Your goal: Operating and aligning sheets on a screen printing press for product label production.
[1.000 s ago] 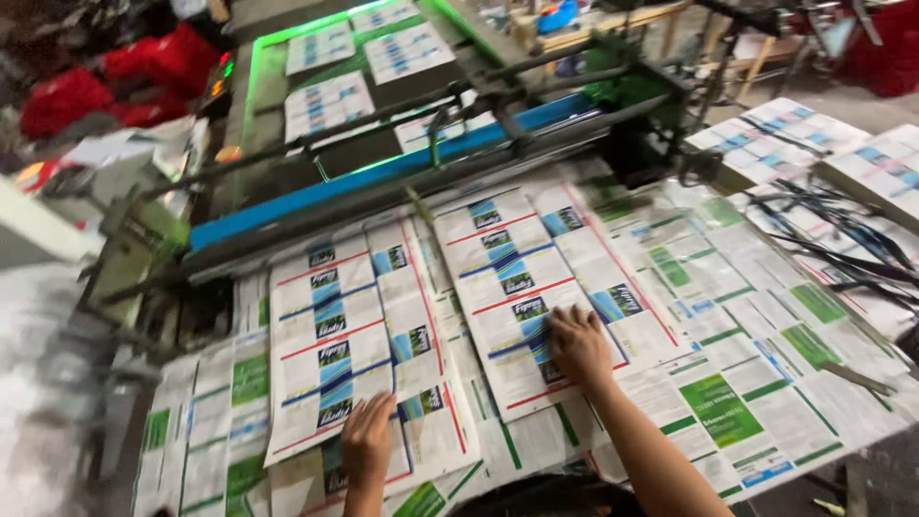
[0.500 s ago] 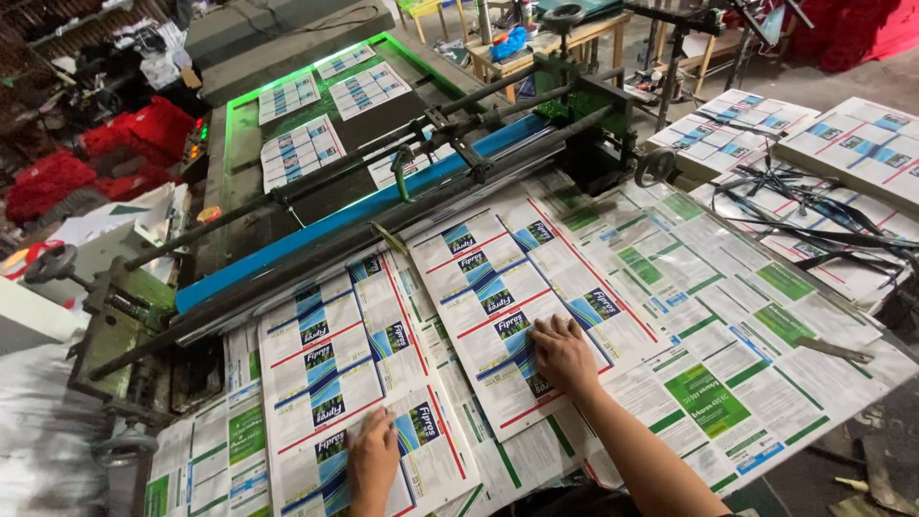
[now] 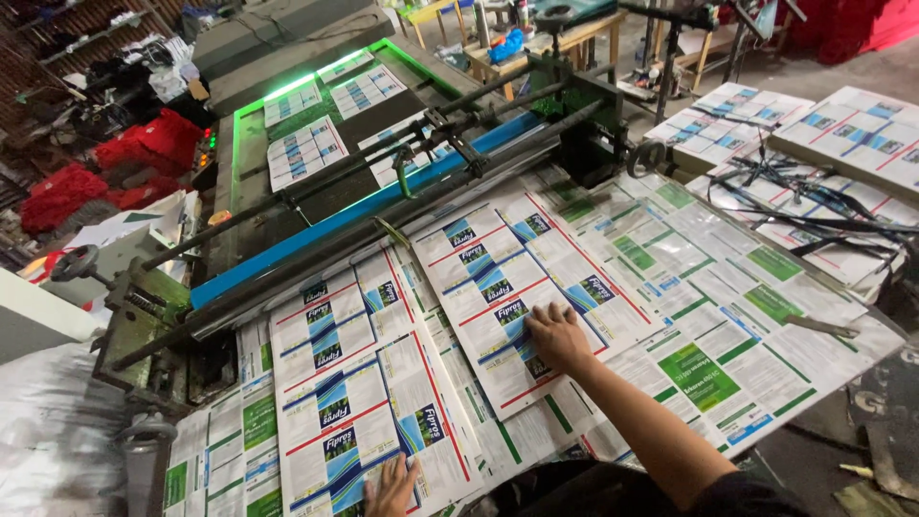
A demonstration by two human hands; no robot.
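While the right hand (image 3: 558, 337) is laid palm down, fingers spread, on a printed sheet (image 3: 522, 297) with blue, red and white panels, the left hand (image 3: 391, 488) is pressed flat and open on a neighbouring printed sheet (image 3: 359, 388) at the lower edge; both sheets are spread over green-and-white printed sheets (image 3: 728, 316) covering the feed table; beyond them a blue roller bar (image 3: 364, 215) is crossed by dark rods; further sheets are seen on the green-lit conveyor bed (image 3: 251, 158); stacked sheets (image 3: 852, 129) are piled at far right.

Two printed sheets (image 3: 507, 297) side by side before the roller bar (image 3: 354, 215), stacks (image 3: 852, 134) far right.
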